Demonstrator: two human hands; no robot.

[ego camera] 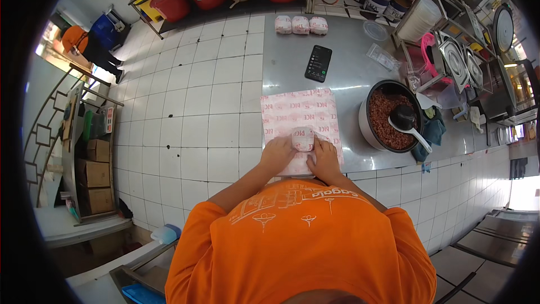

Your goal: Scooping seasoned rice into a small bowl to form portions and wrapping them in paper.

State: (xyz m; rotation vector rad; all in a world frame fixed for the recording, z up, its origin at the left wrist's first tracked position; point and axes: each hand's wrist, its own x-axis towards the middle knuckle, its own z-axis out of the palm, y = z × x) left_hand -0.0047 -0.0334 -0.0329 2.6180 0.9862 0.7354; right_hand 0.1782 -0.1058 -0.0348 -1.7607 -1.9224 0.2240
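Observation:
A paper-wrapped bundle (303,139) sits on a stack of printed wrapping paper (298,107) at the steel table's front left corner. My left hand (278,154) holds the bundle's left side. At its right side, my right hand (325,158) grips a loose fold of the wrapper, thumb and fingers bent. To the right stands a pot of reddish-brown cooked rice (382,120), with a black cup (401,117) and a white rice paddle (415,135) on the rice. Three wrapped bundles (301,25) stand in a row at the table's far edge.
A smartphone (318,63) lies beyond the paper stack. Behind the pot are a clear lid (374,30), a plastic bag (384,57) and a rack with metal lids (453,61). A teal cloth (431,131) lies right of the pot. Another person (86,46) bends at far left.

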